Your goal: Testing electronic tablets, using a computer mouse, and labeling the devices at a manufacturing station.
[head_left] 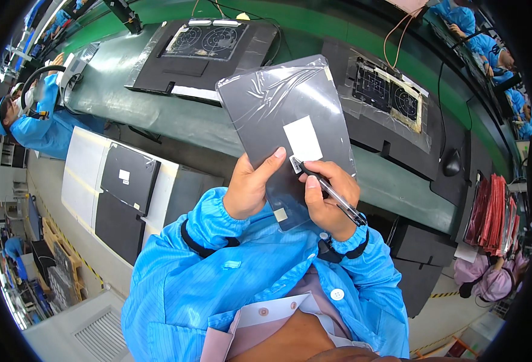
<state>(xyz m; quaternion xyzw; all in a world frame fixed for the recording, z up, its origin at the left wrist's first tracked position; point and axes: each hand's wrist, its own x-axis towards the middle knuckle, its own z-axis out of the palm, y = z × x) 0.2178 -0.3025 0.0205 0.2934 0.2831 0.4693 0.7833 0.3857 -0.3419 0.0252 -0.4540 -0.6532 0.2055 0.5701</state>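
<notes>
A dark, flat rectangular panel in wrinkled clear film is tilted up in front of my chest. My left hand grips its left edge, thumb on the face and the other fingers hidden behind. A pen with a clear barrel is pinched in my right hand, which rests over the panel's right part. The pen's tip is at a small printed label, just below a larger blank white label. Another pale sticker sits near the bottom edge.
Beyond the panel runs a green workbench with a left black fixture and a right one. A white-topped surface at left carries similar dark panels. Red sleeves hang at right. A co-worker stands at left.
</notes>
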